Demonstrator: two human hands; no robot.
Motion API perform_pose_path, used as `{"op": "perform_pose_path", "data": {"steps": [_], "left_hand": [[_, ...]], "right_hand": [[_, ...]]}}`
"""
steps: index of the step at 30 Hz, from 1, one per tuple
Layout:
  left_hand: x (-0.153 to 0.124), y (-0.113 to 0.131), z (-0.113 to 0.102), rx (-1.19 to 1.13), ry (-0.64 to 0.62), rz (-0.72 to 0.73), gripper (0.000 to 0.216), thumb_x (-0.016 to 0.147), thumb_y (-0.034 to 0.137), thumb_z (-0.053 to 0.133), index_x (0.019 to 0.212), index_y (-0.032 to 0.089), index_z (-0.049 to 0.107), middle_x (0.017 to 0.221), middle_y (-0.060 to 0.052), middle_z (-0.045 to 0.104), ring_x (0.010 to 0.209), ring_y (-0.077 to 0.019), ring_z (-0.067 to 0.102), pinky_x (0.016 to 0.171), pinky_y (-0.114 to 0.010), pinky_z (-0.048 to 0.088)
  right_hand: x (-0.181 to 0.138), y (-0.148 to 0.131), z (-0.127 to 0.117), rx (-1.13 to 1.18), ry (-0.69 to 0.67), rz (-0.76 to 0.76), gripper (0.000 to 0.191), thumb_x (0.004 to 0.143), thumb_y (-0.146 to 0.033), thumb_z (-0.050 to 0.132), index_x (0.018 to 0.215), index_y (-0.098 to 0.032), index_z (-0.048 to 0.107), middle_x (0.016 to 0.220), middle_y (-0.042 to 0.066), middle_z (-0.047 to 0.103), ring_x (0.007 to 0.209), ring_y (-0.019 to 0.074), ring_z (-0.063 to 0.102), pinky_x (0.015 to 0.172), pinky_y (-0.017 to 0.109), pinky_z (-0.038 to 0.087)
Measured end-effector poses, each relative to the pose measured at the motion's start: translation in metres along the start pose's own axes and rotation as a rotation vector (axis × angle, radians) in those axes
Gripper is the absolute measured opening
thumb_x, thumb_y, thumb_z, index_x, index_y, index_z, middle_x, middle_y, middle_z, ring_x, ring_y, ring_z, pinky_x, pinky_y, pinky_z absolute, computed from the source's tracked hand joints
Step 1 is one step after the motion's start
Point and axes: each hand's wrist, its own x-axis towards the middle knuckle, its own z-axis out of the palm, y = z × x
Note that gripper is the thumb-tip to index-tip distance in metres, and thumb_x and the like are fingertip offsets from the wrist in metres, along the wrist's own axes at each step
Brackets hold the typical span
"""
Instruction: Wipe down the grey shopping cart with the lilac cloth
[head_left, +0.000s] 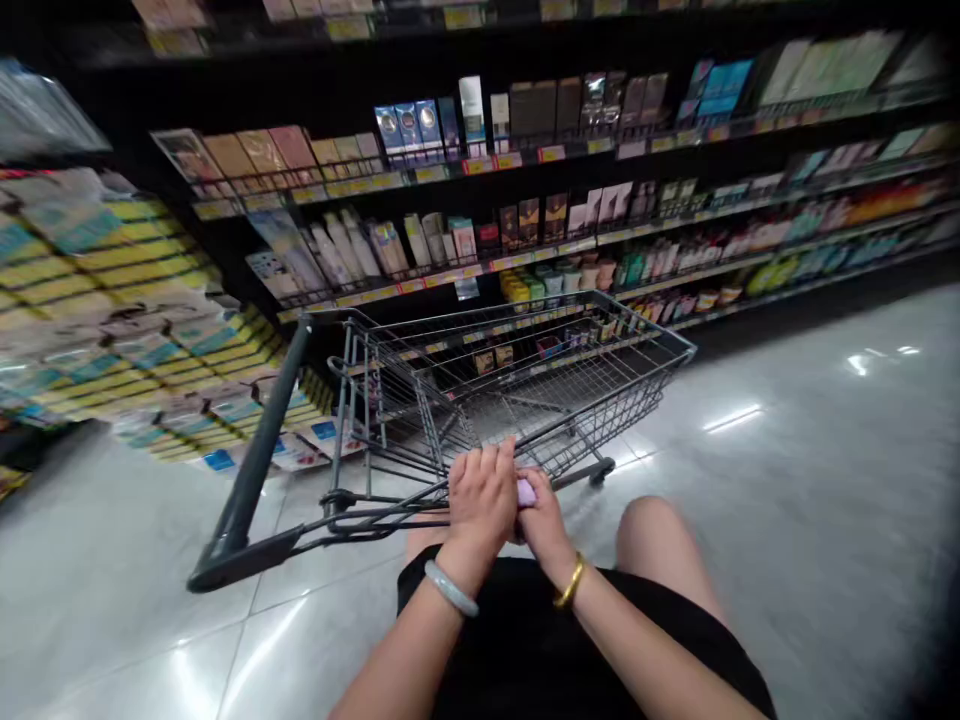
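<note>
From my far-off seat I see a shop's shiny grey floor (817, 470). At 10 o'clock, yellow packs (120, 290) are piled up. The cart handle (255, 450) sticks out at 8. The wire cart (442, 440) stands between me and the full shelves (450, 172) at 12. At 6, my left hand (484, 490) lies on its near edge; I can't tell if it grips. My right hand's (544, 515) fingers curl round a small purple thing (526, 493), just beside it. Open floor shows at 4.
</note>
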Motion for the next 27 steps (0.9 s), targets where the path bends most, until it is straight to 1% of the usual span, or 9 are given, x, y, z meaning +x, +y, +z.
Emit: {"op": "perform_pose_path", "data": {"steps": [6,8,10,13,15,17,21,24,27], "left_hand": [[0.001,0.0,0.004,0.011,0.057,0.015,0.037,0.092,0.021,0.052,0.129,0.019,0.056,0.093,-0.006,0.065,0.086,-0.0211,0.053,0.084,-0.039,0.036],[0.001,0.0,0.005,0.006,0.074,0.018,0.035,0.092,0.021,0.052,0.127,0.018,0.056,0.094,-0.006,0.065,0.086,-0.0212,0.054,0.085,-0.04,0.036],[0.0,0.0,0.004,-0.005,0.086,0.013,0.034,0.093,0.021,0.051,0.126,0.018,0.056,0.095,-0.006,0.065,0.087,-0.0213,0.054,0.085,-0.04,0.036],[0.0,-0.001,0.002,-0.017,0.086,0.009,0.034,0.094,0.023,0.05,0.127,0.018,0.056,0.096,-0.007,0.066,0.088,-0.0216,0.054,0.085,-0.04,0.036],[0.0,-0.002,0.002,-0.018,0.078,0.015,0.036,0.093,0.023,0.051,0.128,0.017,0.056,0.096,-0.007,0.066,0.088,-0.0219,0.054,0.084,-0.04,0.036],[0.0,-0.002,0.001,-0.017,0.078,0.025,0.038,0.092,0.023,0.052,0.129,0.017,0.055,0.096,-0.008,0.066,0.087,-0.022,0.054,0.084,-0.04,0.036],[0.001,-0.002,0.0,-0.014,0.095,0.026,0.036,0.092,0.022,0.051,0.128,0.017,0.056,0.096,-0.007,0.066,0.087,-0.0217,0.055,0.085,-0.04,0.036],[0.001,-0.001,0.0,-0.01,0.079,0.015,0.036,0.093,0.023,0.05,0.128,0.018,0.056,0.096,-0.007,0.066,0.087,-0.0217,0.054,0.085,-0.04,0.036],[0.0,-0.001,0.0,-0.015,0.059,0.011,0.037,0.092,0.024,0.051,0.128,0.018,0.056,0.096,-0.008,0.066,0.086,-0.0222,0.054,0.085,-0.04,0.035]], "right_hand": [[0.005,0.049,-0.018,-0.051,0.109,0.16,0.026,0.057,-0.019,0.051,0.08,-0.02,0.064,0.082,0.004,0.062,0.08,0.0219,0.059,0.08,0.036,0.051],[0.007,0.046,-0.019,-0.059,0.131,0.167,0.024,0.059,-0.019,0.052,0.08,-0.02,0.063,0.081,0.003,0.061,0.079,0.0218,0.059,0.079,0.036,0.051],[0.008,0.032,-0.017,-0.062,0.134,0.139,0.028,0.06,-0.018,0.052,0.085,-0.022,0.064,0.09,0.004,0.061,0.09,0.0222,0.059,0.087,0.036,0.048],[0.005,0.007,-0.012,-0.062,0.043,-0.013,0.038,0.06,-0.013,0.052,0.094,-0.024,0.065,0.104,0.004,0.059,0.102,0.0213,0.057,0.095,0.035,0.045],[0.003,0.004,-0.012,-0.079,-0.011,-0.102,0.041,0.058,-0.011,0.052,0.094,-0.024,0.066,0.106,0.005,0.058,0.102,0.0215,0.056,0.094,0.035,0.045],[0.003,0.016,-0.017,-0.106,0.034,-0.078,0.037,0.055,-0.011,0.052,0.088,-0.022,0.067,0.101,0.005,0.059,0.099,0.0221,0.057,0.092,0.036,0.047],[0.008,0.047,-0.025,-0.128,0.177,0.059,0.023,0.057,-0.016,0.051,0.076,-0.021,0.063,0.08,0.002,0.058,0.079,0.0203,0.057,0.076,0.033,0.05],[0.01,0.039,-0.022,-0.118,0.176,0.061,0.025,0.061,-0.018,0.052,0.083,-0.021,0.064,0.087,0.003,0.06,0.086,0.0205,0.058,0.081,0.033,0.05],[0.008,0.017,-0.018,-0.1,0.092,-0.007,0.03,0.065,-0.016,0.054,0.091,-0.023,0.065,0.101,0.004,0.06,0.098,0.0207,0.058,0.092,0.034,0.047]]}}
